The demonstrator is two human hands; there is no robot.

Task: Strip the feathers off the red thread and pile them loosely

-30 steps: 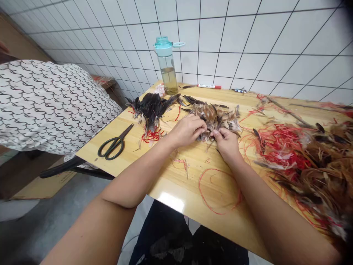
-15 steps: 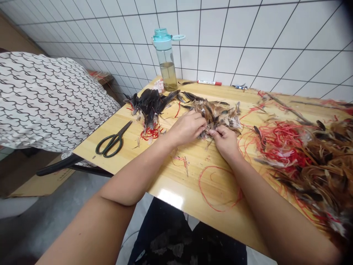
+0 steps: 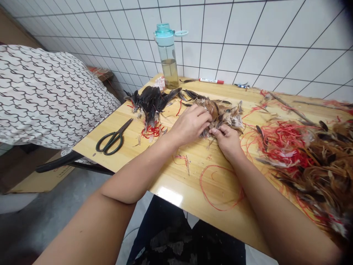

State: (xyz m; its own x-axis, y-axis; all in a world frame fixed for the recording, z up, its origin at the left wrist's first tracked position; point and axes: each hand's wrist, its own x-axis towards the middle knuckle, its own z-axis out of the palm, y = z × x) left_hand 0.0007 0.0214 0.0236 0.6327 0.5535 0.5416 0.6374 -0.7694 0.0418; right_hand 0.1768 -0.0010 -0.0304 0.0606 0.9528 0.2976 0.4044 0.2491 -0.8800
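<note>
A pile of brown and pale feathers (image 3: 230,114) lies on the wooden table under both hands. My left hand (image 3: 191,125) rests at the pile's near left side, fingers curled down into it; its fingertips and anything between them are hidden. Close beside it, my right hand (image 3: 227,139) pinches feathers between thumb and forefinger at the pile's near edge. To the left sits a bunch of black feathers (image 3: 151,101) with red string scraps (image 3: 153,130) at its near end. Black-handled scissors (image 3: 111,141) lie near the table's left edge.
A water bottle (image 3: 168,62) stands at the back against the tiled wall, with a red-capped marker (image 3: 211,81) to its right. Tangled red string (image 3: 286,145) and a large heap of brown feathers (image 3: 328,169) cover the right side. A loop of red string (image 3: 202,187) lies in front.
My left hand has shifted slightly right and its fingers have risen a little over the feathers. The right hand stays in nearly the same place. The camera view has moved slightly.
</note>
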